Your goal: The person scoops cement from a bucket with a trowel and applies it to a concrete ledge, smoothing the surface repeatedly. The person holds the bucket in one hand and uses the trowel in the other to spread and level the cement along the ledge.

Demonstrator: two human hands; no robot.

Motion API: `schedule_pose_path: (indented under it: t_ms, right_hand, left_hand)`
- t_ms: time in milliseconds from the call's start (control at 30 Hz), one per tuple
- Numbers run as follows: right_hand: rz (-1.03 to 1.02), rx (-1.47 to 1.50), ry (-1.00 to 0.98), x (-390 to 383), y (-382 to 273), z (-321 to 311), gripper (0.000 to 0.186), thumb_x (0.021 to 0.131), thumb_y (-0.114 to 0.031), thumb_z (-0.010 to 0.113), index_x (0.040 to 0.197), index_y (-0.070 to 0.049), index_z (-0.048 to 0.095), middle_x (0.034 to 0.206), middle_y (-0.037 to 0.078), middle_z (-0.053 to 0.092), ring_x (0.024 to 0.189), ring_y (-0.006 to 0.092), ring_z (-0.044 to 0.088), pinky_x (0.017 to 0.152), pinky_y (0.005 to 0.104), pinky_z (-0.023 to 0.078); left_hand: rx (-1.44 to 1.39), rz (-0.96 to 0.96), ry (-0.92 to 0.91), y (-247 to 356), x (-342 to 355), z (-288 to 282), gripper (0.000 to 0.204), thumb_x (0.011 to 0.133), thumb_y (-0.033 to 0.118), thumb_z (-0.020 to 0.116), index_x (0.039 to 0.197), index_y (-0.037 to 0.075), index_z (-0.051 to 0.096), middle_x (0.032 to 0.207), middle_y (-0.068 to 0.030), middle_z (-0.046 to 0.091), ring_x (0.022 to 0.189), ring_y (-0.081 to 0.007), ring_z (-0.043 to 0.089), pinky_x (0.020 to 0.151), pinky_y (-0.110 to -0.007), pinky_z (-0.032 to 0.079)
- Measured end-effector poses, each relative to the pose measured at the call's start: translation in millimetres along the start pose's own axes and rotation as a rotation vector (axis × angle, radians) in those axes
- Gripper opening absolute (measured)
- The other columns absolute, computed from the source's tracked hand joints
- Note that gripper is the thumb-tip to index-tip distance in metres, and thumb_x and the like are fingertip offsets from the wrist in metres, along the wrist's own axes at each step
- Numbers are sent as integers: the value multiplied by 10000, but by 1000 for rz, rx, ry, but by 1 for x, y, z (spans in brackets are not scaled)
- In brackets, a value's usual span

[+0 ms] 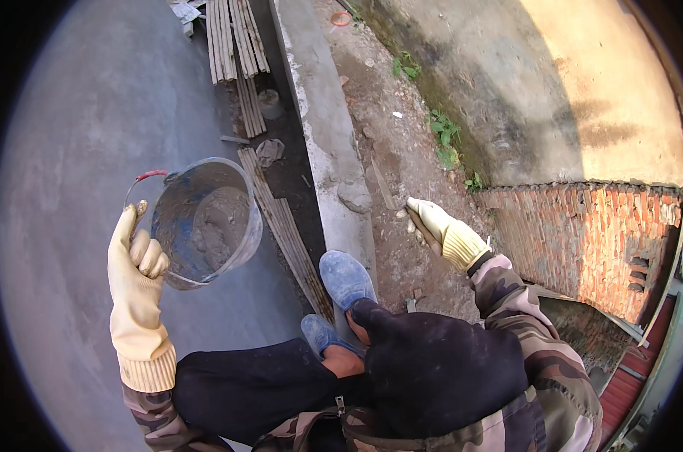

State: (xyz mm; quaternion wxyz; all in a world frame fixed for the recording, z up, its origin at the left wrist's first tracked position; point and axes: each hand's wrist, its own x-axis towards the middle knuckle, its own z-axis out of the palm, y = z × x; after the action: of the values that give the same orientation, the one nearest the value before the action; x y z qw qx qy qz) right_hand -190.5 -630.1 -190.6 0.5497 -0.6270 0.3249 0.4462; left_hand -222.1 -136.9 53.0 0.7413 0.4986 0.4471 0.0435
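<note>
My left hand (138,286), in a cream glove, is closed on the handle of a bucket (176,241) with wet grey mortar (221,218) inside. The bucket hangs tilted at my left. My right hand (439,233), also gloved, grips the wooden handle of a trowel (383,184), whose narrow blade points away from me. Just beside the trowel, the narrow concrete ledge (319,128) carries a lump of mortar (354,196) near my blue shoes (345,279).
Left of the ledge are bundles of long poles (240,38) and a pale pail (270,104) below a grey wall (70,188). At the right are a dirt strip (387,98) with plants (443,132), a stained wall (605,75) and brickwork (598,248).
</note>
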Motion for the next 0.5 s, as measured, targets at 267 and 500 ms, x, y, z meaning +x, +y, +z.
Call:
schedule_pose_path:
  t_ms: [267, 500]
  right_hand:
    - [-141, 144, -117, 22, -54, 12, 458, 1174, -460, 404, 1147, -108, 696, 661, -19, 577, 464, 126, 499, 433, 296, 445]
    - [165, 13, -196, 8, 18, -11, 486, 1174, -432, 391, 1057, -84, 708, 673, -28, 517, 512, 131, 448, 462, 322, 392]
  left_hand:
    - [3, 24, 30, -3, 5, 6, 221, 1119, 296, 640, 1151, 87, 705, 581, 84, 201, 483, -62, 176, 466, -274, 178]
    - [48, 73, 24, -7, 15, -12, 253, 1124, 328, 627, 1194, 99, 709, 595, 82, 195, 488, -62, 175, 466, -267, 177]
